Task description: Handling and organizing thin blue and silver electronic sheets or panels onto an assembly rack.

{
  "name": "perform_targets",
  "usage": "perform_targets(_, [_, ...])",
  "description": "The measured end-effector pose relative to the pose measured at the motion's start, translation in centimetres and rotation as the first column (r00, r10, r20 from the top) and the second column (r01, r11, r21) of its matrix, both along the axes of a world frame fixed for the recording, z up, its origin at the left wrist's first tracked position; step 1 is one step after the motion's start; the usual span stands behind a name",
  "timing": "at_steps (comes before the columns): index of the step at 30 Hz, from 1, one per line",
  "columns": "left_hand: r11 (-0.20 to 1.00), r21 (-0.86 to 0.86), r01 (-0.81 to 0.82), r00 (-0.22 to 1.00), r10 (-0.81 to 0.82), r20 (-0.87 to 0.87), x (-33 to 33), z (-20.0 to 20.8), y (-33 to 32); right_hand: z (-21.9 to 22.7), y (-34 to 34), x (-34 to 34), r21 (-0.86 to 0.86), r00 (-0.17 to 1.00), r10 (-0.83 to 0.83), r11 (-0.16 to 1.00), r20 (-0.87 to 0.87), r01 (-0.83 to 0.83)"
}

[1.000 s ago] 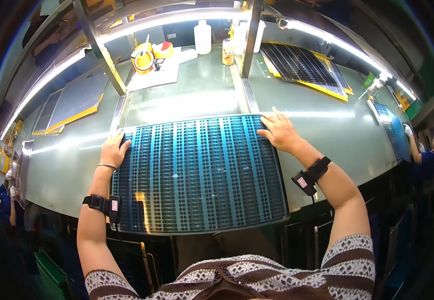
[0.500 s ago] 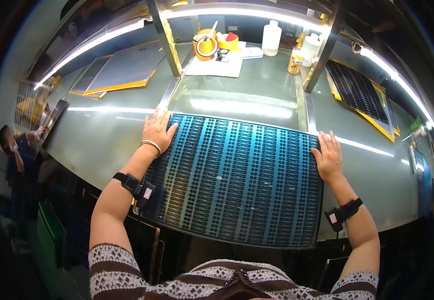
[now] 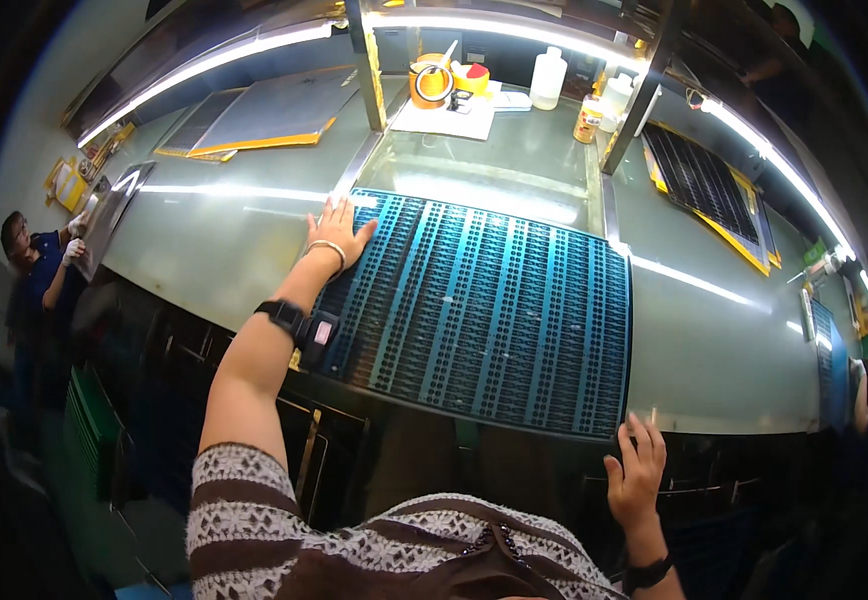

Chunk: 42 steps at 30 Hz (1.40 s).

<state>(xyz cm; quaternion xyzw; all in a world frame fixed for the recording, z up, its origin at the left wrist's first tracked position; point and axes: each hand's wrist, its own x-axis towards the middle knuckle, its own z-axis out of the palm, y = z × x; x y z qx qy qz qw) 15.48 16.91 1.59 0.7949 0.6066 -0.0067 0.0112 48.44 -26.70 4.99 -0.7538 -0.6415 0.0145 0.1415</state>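
Note:
A large blue-green panel (image 3: pixel 494 310) covered with rows of small dark shapes lies on the bench (image 3: pixel 224 245) in front of me, its near edge at the bench's front. My left hand (image 3: pixel 339 235) rests flat over its far left corner, fingers stretched out and thumb apart. Beside the near right corner, my right hand (image 3: pixel 639 465) is held with its fingers apart and nothing in it. The fingertips are close to the panel's corner; I cannot tell whether they touch.
Yellow-edged sheets (image 3: pixel 264 115) lie at the far left, dark patterned sheets (image 3: pixel 709 190) at the far right. Behind the panel stand an orange tape roll (image 3: pixel 431 85), a white bottle (image 3: pixel 548 78) and a small orange-labelled bottle (image 3: pixel 588 120). A co-worker (image 3: pixel 44 250) handles a panel at left.
My right hand has left the panel's far right corner and come down to the near right corner. The panel has shifted a little away from me, with my left hand still on it.

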Motion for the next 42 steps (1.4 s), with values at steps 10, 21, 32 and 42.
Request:
perform_targets(10, [0.984,0.146,-0.099,0.864,0.012,0.504,-13.6,-1.2,-19.8,-5.4,1.0,2.1,-0.264,-0.274,-0.171,0.899,-0.946,0.350])
perform_targets(21, [0.721,-0.672,0.169,0.067,0.672,0.738,-11.8,-3.7,-20.8,-3.9,-4.8,2.9,-0.269,-0.536,-0.110,0.936,-0.837,0.228])
perform_targets(32, [0.948,-0.215,0.233,0.088,0.200,0.976,-6.3,8.5,-14.7,6.7,-7.2,5.8,0.415,-0.007,0.431,0.873,-0.902,0.258])
perform_targets(42, [0.677,0.026,0.735,0.168,-0.219,0.961,6.8,24.7,-15.8,20.8,3.5,16.1,0.674,-0.201,0.824,0.553,-0.529,0.490])
